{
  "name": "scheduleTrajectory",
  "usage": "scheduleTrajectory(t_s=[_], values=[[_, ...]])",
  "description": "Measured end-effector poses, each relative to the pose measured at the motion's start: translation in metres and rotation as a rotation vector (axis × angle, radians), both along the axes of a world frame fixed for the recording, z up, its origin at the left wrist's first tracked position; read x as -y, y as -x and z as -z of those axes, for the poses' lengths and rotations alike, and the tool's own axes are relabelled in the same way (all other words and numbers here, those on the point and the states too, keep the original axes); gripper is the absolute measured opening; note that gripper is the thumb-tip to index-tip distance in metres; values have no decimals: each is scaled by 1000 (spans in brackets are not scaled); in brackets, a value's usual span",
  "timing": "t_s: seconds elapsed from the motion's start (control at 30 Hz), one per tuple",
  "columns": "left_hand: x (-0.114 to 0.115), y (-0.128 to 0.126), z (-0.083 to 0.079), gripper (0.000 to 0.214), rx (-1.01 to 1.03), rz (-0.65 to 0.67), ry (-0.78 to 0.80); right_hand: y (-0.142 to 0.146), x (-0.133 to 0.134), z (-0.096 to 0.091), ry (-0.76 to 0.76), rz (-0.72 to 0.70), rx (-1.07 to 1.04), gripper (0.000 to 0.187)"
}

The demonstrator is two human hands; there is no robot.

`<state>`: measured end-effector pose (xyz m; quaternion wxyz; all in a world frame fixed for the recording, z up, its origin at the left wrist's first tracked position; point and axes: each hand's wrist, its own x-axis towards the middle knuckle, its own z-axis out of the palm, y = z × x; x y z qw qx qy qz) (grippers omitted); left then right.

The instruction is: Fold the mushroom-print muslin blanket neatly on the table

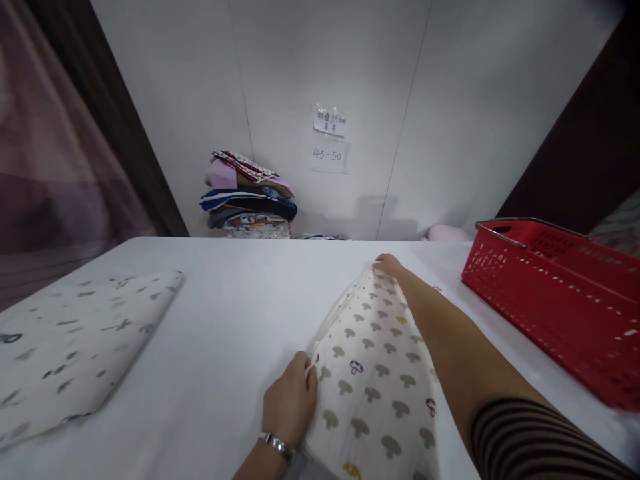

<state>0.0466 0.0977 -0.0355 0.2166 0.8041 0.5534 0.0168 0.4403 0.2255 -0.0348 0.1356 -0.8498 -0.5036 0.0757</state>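
A white cloth with a grey mushroom print (373, 360) is stretched between my two hands over the white table (215, 347). My left hand (291, 400), with a silver bracelet at the wrist, is closed on the cloth's left edge near the front. Farther away, my right hand (387, 263) pinches the far end of the cloth, which rises to a peak there. The cloth's lower end runs out of view at the bottom. To the left lies a folded white cloth with a dark leaf-like print (85, 347).
A red plastic basket (545, 300) with a metal handle stands at the right. Behind the table's far edge is a stack of folded fabrics (250, 197). Two paper signs (330, 157) hang on the wall, and a pink rounded item (447, 233) shows beyond the table.
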Motion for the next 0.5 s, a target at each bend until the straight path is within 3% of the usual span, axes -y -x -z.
scheduleTrajectory(t_s=[0.3,0.5], values=[[-2,3,8,14,69,-47,5,13,-2,16,-31,62,37,32],[-3,2,9,15,81,-50,4,12,9,16,-77,38,140,43]])
